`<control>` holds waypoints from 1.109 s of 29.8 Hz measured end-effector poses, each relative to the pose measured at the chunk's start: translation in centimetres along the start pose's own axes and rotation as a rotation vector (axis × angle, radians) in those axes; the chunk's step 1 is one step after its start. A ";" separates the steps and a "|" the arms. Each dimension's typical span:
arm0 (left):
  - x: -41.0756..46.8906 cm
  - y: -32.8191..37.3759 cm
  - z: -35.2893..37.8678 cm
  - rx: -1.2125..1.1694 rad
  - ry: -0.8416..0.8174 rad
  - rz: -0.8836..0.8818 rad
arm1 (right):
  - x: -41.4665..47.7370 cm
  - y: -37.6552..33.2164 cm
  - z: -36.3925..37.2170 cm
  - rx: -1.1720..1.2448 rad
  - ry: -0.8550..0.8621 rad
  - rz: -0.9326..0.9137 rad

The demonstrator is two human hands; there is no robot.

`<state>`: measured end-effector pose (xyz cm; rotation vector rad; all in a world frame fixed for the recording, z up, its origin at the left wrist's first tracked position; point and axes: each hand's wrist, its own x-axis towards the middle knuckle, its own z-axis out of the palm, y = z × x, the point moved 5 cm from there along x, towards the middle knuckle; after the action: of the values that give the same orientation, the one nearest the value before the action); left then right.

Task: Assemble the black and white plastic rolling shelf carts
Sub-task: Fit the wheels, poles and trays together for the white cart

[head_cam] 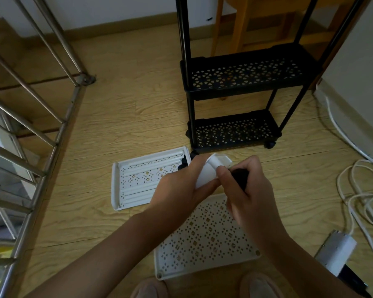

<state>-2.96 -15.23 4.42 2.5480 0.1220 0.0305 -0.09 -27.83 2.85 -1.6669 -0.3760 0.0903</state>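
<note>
Black rolling cart point(235, 130): upright on the floor, two shelves fitted.
Left hand point(184, 186): just in front of the cart, grips white plastic part point(205, 178), whose tube end points toward the cart.
Right hand point(251, 194): fingers curled round black piece point(240, 178), which meets the white part.
White perforated tray point(136, 183): flat, front-left of the cart, long axis crosswise.
Second white tray point(202, 244): nearer than the first, beneath the hands.

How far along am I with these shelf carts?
The black cart looks built, standing on casters. The white one is barely started: your left hand holds a white part, your right hand a black piece. The far white tray, with poles in it, and the near white tray still lie loose.
</note>
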 end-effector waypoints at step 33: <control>-0.6 1.3 -2.4 -0.259 0.226 0.385 | 2.2 -0.3 -2.3 0.376 -0.451 0.103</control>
<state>-3.56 -15.06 7.12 2.2660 -0.2698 0.4543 2.58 -29.32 3.76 -1.2821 -0.5726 0.5858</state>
